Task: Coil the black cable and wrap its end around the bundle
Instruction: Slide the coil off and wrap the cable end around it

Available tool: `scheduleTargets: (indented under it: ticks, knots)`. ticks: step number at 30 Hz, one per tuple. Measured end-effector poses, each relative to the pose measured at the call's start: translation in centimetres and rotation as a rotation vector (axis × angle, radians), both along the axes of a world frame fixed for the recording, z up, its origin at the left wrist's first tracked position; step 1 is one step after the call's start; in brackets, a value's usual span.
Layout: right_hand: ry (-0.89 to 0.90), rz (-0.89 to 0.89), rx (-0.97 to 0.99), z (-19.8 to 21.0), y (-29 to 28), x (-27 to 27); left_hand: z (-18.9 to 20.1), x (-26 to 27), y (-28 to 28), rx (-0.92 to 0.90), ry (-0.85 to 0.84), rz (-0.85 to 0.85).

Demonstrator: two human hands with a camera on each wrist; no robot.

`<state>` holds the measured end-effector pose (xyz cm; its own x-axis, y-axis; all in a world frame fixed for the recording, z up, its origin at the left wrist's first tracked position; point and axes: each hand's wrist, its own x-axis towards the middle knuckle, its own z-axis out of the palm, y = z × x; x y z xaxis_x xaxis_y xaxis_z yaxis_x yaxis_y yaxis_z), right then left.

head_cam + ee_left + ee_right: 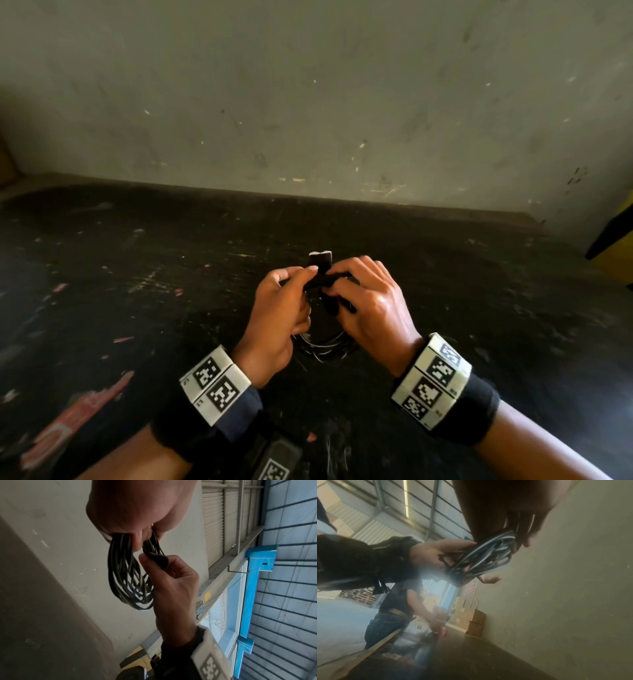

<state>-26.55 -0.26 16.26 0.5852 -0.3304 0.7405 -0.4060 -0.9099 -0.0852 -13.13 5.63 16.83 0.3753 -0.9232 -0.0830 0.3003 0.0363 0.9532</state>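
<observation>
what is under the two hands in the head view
Under the left hand and right hand hang loops of the coiled black cable, above the dark table. The cable's upper part is covered by fingers.

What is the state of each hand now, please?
Left hand: grips the coiled black cable.
Right hand: pinches the same cable near the top of the coil.

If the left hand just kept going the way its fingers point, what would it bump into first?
Most likely the right hand. The left hand points right, across the black cable that both hands grip, and their fingertips nearly meet over the bundle. Depth is hard to judge from above.
</observation>
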Motion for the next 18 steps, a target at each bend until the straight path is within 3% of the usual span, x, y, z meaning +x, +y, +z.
scheduleTargets:
  ticks: [4, 13, 15, 18]
  knots:
    - [0.024, -0.031, -0.039, -0.1, 0.2, -0.2, 0.2, 0.0, 0.2, 0.025, -0.039, -0.098]
    - [0.081, 0.006, -0.052, 0.3, 0.3, -1.3, 0.4, 0.0, -0.3, 0.053, -0.127, -0.007]
    - [0.046, 0.036, 0.029, 0.7, 0.2, -1.4, 0.0, -0.2, -0.2, 0.041, -0.182, -0.015]
    - [-0.106, 0.089, 0.349, 1.5, -0.2, -1.5, -0.3, -0.5, 0.1, -0.041, -0.265, -0.027]
